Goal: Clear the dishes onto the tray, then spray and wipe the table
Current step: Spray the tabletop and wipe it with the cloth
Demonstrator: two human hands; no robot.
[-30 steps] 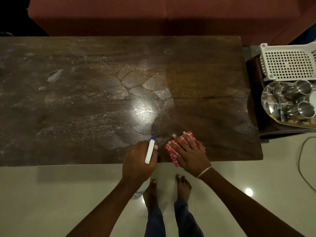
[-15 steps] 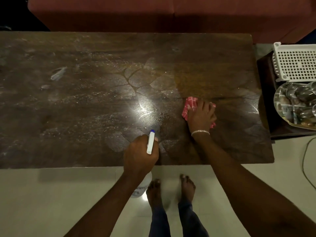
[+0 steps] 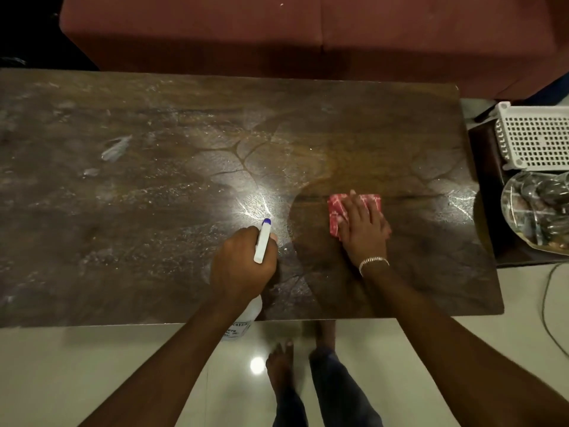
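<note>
A dark wooden table (image 3: 154, 229) fills the view, speckled with pale spray droplets over its left and middle. The patch around my right hand looks darker and smoother. My left hand (image 3: 243, 269) grips a white spray bottle (image 3: 263, 240) with a blue nozzle, held over the table's near edge. My right hand (image 3: 365, 228) lies flat on a red and white cloth (image 3: 335, 211), pressing it against the table right of centre. At the far right a round tray (image 3: 511, 217) carries steel cups (image 3: 551, 192).
A white perforated basket (image 3: 535, 140) stands behind the round tray on a low side stand. A red sofa (image 3: 308, 35) runs along the table's far side. My bare feet (image 3: 280, 368) are on the pale tiled floor, and a cable (image 3: 546, 300) trails at the right.
My right hand has slid the cloth from the near edge away across the table, then a little toward me. My left hand and the bottle have hardly moved.
</note>
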